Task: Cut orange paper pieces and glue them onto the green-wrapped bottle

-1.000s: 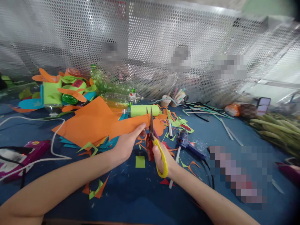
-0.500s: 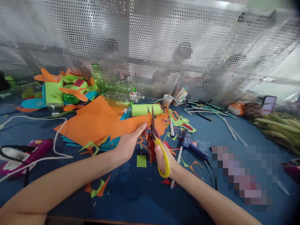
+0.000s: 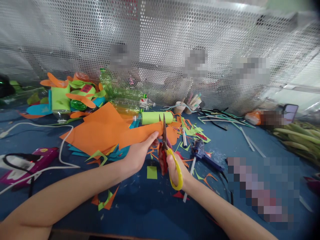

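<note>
My left hand [image 3: 138, 154] pinches the edge of an orange paper sheet [image 3: 135, 133] between thumb and fingers, holding it above the blue table [image 3: 140, 206]. My right hand [image 3: 176, 170] grips yellow and red handled scissors [image 3: 167, 151]. Their blades point up and away and sit in the orange paper just right of my left thumb. A larger orange sheet [image 3: 100, 131] lies on the table behind my left hand.
Paper scraps litter the table around a small green square [image 3: 151, 172]. A green roll [image 3: 156, 117], plastic bottles [image 3: 125, 95] and decorated bottles [image 3: 67, 96] lie behind. Purple glue gun [image 3: 27, 163] with white cord at left, blue glue gun [image 3: 203, 155] at right, perforated metal screen [image 3: 160, 50] at the back.
Both hands, the paper and the scissors have stayed together and shifted slightly right in the picture. The blades remain in the orange paper.
</note>
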Tool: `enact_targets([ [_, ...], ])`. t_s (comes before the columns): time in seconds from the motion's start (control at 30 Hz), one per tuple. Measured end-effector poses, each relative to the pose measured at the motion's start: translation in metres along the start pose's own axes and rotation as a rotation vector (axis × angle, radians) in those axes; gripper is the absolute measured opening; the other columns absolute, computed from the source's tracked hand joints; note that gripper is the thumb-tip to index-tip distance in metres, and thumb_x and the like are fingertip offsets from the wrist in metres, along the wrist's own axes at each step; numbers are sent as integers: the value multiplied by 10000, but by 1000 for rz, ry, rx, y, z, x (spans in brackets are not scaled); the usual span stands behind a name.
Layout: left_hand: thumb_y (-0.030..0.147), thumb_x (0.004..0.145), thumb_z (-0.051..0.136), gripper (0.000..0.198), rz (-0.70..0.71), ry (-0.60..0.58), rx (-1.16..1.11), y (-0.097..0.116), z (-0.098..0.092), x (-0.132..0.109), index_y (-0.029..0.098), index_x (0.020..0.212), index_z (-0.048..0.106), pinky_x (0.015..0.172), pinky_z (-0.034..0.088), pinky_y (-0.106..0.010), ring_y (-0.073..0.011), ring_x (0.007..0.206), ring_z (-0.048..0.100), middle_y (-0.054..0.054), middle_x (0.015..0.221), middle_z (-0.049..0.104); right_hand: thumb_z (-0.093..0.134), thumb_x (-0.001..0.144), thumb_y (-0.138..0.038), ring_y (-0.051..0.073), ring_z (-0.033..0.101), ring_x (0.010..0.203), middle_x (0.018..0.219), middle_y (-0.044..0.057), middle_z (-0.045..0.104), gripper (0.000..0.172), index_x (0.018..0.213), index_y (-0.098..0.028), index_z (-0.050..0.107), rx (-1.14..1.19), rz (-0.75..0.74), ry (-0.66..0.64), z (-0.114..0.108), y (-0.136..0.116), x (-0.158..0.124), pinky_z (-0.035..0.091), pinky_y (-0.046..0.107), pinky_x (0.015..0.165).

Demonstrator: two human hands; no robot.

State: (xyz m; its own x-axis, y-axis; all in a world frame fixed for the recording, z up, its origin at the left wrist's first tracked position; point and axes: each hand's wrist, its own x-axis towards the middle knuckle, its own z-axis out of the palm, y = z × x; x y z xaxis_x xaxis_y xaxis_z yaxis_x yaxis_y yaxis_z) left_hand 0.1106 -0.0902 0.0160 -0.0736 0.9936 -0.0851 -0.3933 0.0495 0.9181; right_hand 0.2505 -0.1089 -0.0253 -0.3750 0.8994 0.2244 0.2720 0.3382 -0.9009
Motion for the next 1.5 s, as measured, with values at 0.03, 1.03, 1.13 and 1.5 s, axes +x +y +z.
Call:
enact_targets([
  [0.03,408,661,699,269,-1,-5,-2,0,0,0,146,722,697,789,464,-342,-186,781,601,-73,782,678,212,867,-623,93,429,402,603,-36,426,455,847,-210,404,-5,0,1,0,0,0,386,239,371],
  [1.03,270,684,679,95,134,-25,-106,12,-1,9,177,702,677,706,456,-287,-150,679,585,-13,683,661,237,839,-651,73,344,402,545,-54,352,467,701,-214,328,-145,25,-43,-13,-14,6,292,212,366],
  [1.13,279,685,671,108,145,-38,-106,13,-2,11,172,674,672,697,451,-278,-138,657,581,-9,650,651,245,843,-642,69,335,399,540,-56,348,459,689,-215,318,-150,24,-43,-14,-16,7,289,210,363],
  [1.5,348,707,649,220,234,-20,58,7,-12,25,153,605,649,701,466,-285,-142,625,584,-9,584,620,289,841,-619,48,299,370,506,-68,346,446,666,-211,330,-151,48,-26,-13,-20,7,264,190,337],
])
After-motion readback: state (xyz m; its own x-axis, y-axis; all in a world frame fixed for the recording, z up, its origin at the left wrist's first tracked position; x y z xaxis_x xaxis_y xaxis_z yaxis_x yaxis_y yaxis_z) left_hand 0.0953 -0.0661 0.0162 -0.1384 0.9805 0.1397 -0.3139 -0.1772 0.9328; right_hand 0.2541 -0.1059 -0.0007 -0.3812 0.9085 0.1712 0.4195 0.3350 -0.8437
